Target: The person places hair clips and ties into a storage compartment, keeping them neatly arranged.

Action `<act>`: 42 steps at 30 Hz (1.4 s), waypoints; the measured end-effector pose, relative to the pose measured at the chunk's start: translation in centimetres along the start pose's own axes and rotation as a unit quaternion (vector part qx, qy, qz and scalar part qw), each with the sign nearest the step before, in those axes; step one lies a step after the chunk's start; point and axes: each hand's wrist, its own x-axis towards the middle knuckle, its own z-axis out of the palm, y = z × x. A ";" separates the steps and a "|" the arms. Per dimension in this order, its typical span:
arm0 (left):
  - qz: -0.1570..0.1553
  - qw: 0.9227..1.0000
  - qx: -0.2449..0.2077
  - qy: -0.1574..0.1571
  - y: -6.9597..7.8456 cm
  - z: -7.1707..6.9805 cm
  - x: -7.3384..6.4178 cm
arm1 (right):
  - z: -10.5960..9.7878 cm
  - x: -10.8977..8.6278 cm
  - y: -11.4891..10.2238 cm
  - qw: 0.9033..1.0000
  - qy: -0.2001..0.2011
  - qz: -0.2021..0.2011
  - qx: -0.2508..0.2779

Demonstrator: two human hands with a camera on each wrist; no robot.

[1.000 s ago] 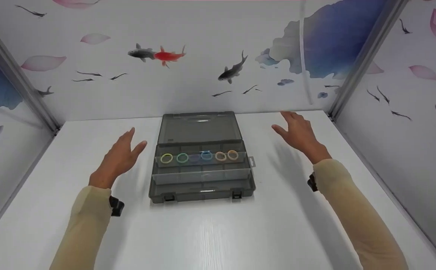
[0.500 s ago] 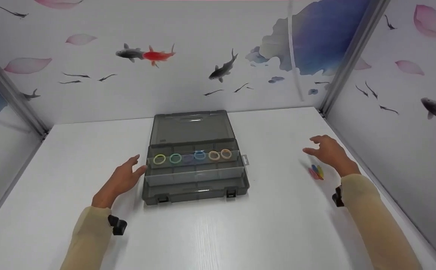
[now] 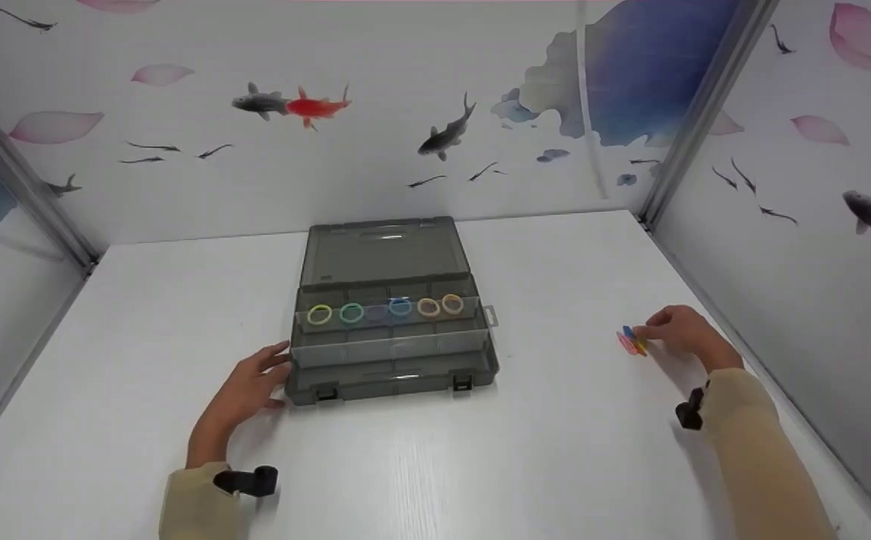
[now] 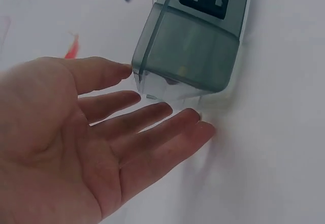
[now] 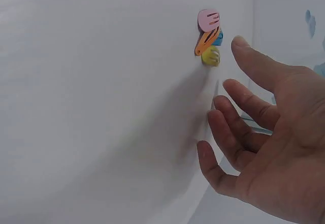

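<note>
Beneath both grips we saw the white worktop. The grey see-through box stood just right of the left grip and well to the left of the right grip, its lid laid back beyond the compartments.

The left grip was wide, fingers extended, fingertips at the box's left side; we could not tell whether they pressed it. We judged flat fingertips the sounder support there, since a hard push might slide so light a box.

The right grip held nothing; in the wrist view its thumb stood well clear of the bent fingers. Coloured rings formed a row along the box's rear divider, ahead and to the right of the left grip.

Smallest were the clips, overlapping on the worktop just to the left of the right grip: pink, orange, blue and yellow. Whether a fingertip touched them we could not settle. For a clean pinch we favoured thumb and forefinger on one clip's edges, then a straight lift; raking sideways could drag its neighbours along.
</note>
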 end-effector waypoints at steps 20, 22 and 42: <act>-0.019 0.992 -0.117 0.037 -1.4 1.5 -0.2 | 0.8 0.0 0.9 1.000 0.001 0.004 0.015; -0.022 0.992 -0.120 0.042 -1.5 1.6 -0.2 | 1.0 0.0 0.9 1.000 0.004 0.003 0.017; -0.025 0.989 -0.129 0.064 -1.7 1.7 0.4 | 0.6 -0.2 1.0 1.000 0.005 0.011 0.019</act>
